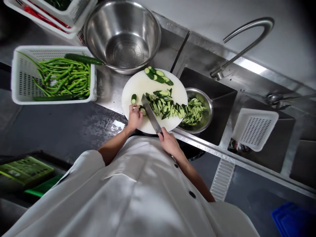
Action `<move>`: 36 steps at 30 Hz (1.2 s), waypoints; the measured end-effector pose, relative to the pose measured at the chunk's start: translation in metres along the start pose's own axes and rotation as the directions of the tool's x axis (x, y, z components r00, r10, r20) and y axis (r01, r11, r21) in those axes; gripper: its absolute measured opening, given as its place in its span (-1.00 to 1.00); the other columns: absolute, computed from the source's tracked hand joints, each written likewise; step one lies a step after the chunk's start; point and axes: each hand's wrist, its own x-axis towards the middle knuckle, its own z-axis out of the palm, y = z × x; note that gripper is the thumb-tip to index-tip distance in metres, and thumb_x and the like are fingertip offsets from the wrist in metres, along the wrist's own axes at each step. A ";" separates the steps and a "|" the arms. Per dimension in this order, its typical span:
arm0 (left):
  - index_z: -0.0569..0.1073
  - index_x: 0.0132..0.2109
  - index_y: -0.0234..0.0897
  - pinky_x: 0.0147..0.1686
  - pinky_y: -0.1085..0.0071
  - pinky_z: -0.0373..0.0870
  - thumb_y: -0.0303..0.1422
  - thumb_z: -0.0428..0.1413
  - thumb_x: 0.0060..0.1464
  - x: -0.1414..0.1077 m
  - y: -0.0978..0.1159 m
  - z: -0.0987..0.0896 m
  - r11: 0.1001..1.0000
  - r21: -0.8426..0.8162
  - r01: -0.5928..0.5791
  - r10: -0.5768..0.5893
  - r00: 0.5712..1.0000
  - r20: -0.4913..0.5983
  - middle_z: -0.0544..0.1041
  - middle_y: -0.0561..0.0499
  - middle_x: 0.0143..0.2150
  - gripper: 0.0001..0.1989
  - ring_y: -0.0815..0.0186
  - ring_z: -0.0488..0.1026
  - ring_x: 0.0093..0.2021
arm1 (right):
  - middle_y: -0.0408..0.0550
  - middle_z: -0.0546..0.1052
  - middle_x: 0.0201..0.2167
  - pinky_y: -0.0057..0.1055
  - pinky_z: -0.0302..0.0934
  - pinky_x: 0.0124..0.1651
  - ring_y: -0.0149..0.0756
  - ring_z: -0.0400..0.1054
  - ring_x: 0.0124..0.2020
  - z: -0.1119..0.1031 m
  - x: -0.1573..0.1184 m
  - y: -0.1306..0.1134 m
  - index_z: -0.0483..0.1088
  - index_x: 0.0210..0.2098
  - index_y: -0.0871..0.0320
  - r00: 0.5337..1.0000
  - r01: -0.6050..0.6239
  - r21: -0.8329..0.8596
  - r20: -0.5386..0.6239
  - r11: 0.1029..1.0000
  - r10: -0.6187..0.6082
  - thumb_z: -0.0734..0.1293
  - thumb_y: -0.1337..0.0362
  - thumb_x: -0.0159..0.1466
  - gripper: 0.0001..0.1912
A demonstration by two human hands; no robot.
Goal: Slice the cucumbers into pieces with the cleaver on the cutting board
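Steel shows along the one knife (152,116), its handle closed in the right hand (169,141), its blade slanting between a chunk (143,111) and the strips (170,108). Fingers of the left hand (135,117) curl against that chunk, seemingly to stop it rolling; how firmly, I cannot tell. All lie on one board (130,89), with a second chunk (133,98) just left and a far pile (158,75) too overlapped to count. One bowl (210,113) sits by the board's right edge, probably to catch cut pieces; its strips are too many to number. Far left stands one large basin (123,19); left of it, one basket (53,100) holds beans (66,77) and two whole cucumbers (84,59).
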 end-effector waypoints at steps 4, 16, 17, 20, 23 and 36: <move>0.46 0.12 -0.28 0.09 0.08 0.52 -0.46 0.00 0.30 0.003 -0.009 -0.014 0.964 0.086 -0.250 0.234 0.959 0.161 0.45 -0.20 0.08 -0.70 0.14 0.48 0.01 | 0.11 0.64 -0.16 -0.35 0.16 -0.14 -0.04 0.52 -0.10 -0.002 -0.004 0.000 0.24 0.26 0.15 0.999 0.044 -0.059 0.034 0.997 -0.042 0.06 0.15 0.59 -0.63; 0.50 0.01 -0.30 0.01 0.13 0.48 -0.53 0.03 0.25 0.024 -0.023 -0.026 0.819 0.209 -0.534 0.438 0.818 0.374 0.50 -0.18 -0.03 -0.76 0.09 0.38 -0.05 | 0.16 0.64 -0.14 -0.32 0.19 -0.16 -0.02 0.55 -0.12 -0.020 -0.025 -0.005 0.20 0.24 0.18 0.992 0.084 -0.144 0.107 0.986 -0.069 0.05 0.20 0.58 -0.66; 0.49 0.02 -0.30 0.01 0.13 0.48 -0.53 0.02 0.26 0.024 -0.024 -0.026 0.814 0.206 -0.544 0.449 0.813 0.372 0.50 -0.17 -0.03 -0.75 0.09 0.38 -0.05 | 0.17 0.64 -0.12 -0.31 0.20 -0.15 -0.02 0.55 -0.11 -0.020 -0.022 -0.006 0.20 0.24 0.18 0.991 0.087 -0.135 0.114 0.987 -0.072 0.05 0.20 0.58 -0.66; 0.49 0.02 -0.30 0.01 0.16 0.49 -0.51 0.00 0.31 0.026 -0.027 -0.027 0.798 0.193 -0.571 0.482 0.797 0.364 0.50 -0.17 -0.04 -0.76 0.11 0.38 -0.06 | 0.17 0.64 -0.12 -0.31 0.20 -0.15 0.00 0.55 -0.10 -0.019 -0.019 -0.008 0.18 0.26 0.18 0.991 0.093 -0.128 0.109 0.987 -0.079 0.05 0.20 0.58 -0.65; 0.49 0.00 -0.28 0.03 0.17 0.49 -0.49 -0.04 0.36 0.026 -0.030 -0.026 0.797 0.187 -0.575 0.492 0.796 0.352 0.50 -0.15 -0.03 -0.77 0.13 0.39 -0.05 | 0.17 0.64 -0.12 -0.31 0.20 -0.14 -0.01 0.55 -0.10 -0.020 -0.019 -0.008 0.18 0.26 0.18 0.990 0.090 -0.120 0.116 0.989 -0.076 0.05 0.20 0.58 -0.66; 0.51 0.01 -0.29 0.00 0.21 0.49 -0.45 -0.09 0.42 0.022 -0.035 -0.026 0.791 0.170 -0.588 0.514 0.789 0.336 0.54 -0.16 -0.07 -0.72 0.16 0.41 -0.08 | 0.17 0.63 -0.12 -0.32 0.19 -0.16 0.00 0.54 -0.09 -0.021 -0.019 -0.011 0.17 0.27 0.18 0.990 0.093 -0.126 0.119 0.988 -0.078 0.05 0.19 0.58 -0.65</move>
